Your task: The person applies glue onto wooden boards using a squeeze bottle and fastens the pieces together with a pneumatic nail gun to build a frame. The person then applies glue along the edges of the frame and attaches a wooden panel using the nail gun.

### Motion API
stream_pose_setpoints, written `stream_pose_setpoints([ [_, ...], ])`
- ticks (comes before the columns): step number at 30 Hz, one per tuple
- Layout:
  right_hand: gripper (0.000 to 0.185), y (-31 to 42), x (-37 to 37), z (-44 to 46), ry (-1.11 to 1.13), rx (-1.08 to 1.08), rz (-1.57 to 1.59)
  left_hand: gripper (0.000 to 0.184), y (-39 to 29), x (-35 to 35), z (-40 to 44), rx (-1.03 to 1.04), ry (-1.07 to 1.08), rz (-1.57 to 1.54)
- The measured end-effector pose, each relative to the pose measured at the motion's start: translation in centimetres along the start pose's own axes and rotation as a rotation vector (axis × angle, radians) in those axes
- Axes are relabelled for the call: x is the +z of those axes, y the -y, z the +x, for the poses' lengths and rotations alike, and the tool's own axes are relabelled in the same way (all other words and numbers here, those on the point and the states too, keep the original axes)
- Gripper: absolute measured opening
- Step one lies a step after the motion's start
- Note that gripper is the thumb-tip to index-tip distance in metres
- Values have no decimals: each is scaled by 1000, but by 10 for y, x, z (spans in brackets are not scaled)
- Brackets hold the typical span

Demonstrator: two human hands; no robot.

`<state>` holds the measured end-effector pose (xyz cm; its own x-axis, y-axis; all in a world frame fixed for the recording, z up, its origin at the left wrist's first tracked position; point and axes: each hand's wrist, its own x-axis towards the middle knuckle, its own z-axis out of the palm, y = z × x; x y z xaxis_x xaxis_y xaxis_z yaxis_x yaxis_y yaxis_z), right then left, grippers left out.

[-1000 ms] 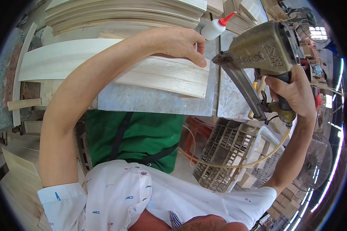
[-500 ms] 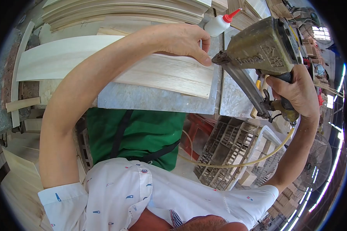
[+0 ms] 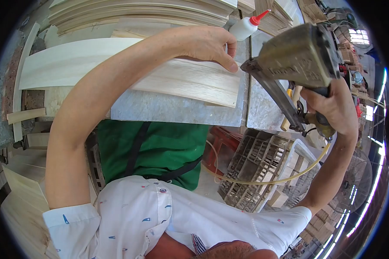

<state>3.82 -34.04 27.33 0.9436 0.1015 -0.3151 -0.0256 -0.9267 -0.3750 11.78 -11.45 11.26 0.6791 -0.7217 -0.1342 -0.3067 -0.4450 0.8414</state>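
My left hand [image 3: 214,46] grips the right end of a pale wooden board [image 3: 190,82], its thumb on top near the end edge and its fingers curled over the far side. The board lies on a grey metal tabletop [image 3: 160,108]. My right hand [image 3: 333,105] is wrapped round the handle of a worn nail gun [image 3: 294,56]. The gun's nose is beside the board's right end, close to my left thumb; whether they touch is unclear. A yellowish hose runs from the handle's base.
Stacked thin boards [image 3: 138,13] lie along the far side. A white bottle with a red nozzle [image 3: 244,28] stands behind my left hand. Below the table edge are a crate of wood blocks [image 3: 255,168] and a red stool [image 3: 220,146]. A fan [image 3: 354,181] is at right.
The board and my left hand have shifted slightly right and away from me. The nail gun has stayed close to the board's end, tilting slightly.
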Motion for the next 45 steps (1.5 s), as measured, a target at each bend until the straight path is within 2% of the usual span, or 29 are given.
stream_pose_setpoints([
  [5, 24, -2, 1, -17, 51, 63, -1, 42, 2, 0, 1, 25, 19, -17],
  [6, 25, 2, 7, -21, 4, 22, 80, 42, 2, 0, 1, 20, 23, -18],
  [9, 26, -4, 11, -20, 10, -89, 46, 41, 1, -1, 1, 10, 26, -9],
  [12, 27, 0, 11, -21, 18, -28, 4, 41, 2, 0, 1, 16, 17, 0],
  [15, 26, -3, 12, -19, 16, -79, 42, 42, 1, 0, 1, 5, 13, -6],
  [18, 24, 6, 9, -25, 31, 52, 67, 43, -2, -1, -2, 1, 20, 9],
  [21, 22, -15, 8, -29, -24, -41, 128, 45, -2, -2, -2, 6, 18, 59],
  [23, 23, -28, 8, -26, -22, 40, 191, 46, -7, -1, -7, 1, -16, 144],
  [26, 24, -46, 25, -18, -100, 73, 224, 39, 0, 16, -29, 240, -385, 368],
  [28, 26, -64, 41, -9, -146, 58, 201, 28, -9, 16, -60, 493, -602, 531],
  [29, 27, -76, 53, -3, -170, 42, 192, 26, -17, 20, -84, 514, -605, 412],
  [31, 30, -116, 80, 20, -273, -35, -105, 28, -21, 39, -135, 520, -582, 184],
  [32, 30, -102, 92, 20, -323, -30, -243, 31, -12, 52, -155, 507, -560, 79],
  [33, 32, -112, 109, 26, -454, -137, -429, 29, -4, 66, -177, 368, -505, -125],
  [35, 37, -109, 132, 31, -381, -73, -330, 28, 14, 82, -196, 140, -477, -525],
  [36, 48, -117, 146, 35, -343, -26, -353, 29, 25, 87, -203, 47, -516, -722],
  [37, 45, -114, 158, 35, -357, -20, -358, 29, 37, 89, -216, -45, -579, -910],
  [38, 41, -110, 172, 33, -367, -30, -358, 31, 47, 90, -219, -22, -701, -1017],
  [39, 45, -110, 187, 35, -387, -29, -351, 34, 53, 89, -217, 13, -832, -1118],
  [41, 56, -109, 214, 38, -423, -5, -311, 36, 55, 77, -214, 36, -963, -1204],
  [42, 60, -108, 222, 36, -436, -77, -374, 36, 60, 75, -213, 75, -999, -1219],
  [44, 64, -126, 242, 45, -367, -61, -366, 37, 63, 67, -209, 142, -1038, -1246],
  [45, 55, -120, 245, 43, -389, -87, -326, 37, 62, 65, -208, 163, -1049, -1263],
])
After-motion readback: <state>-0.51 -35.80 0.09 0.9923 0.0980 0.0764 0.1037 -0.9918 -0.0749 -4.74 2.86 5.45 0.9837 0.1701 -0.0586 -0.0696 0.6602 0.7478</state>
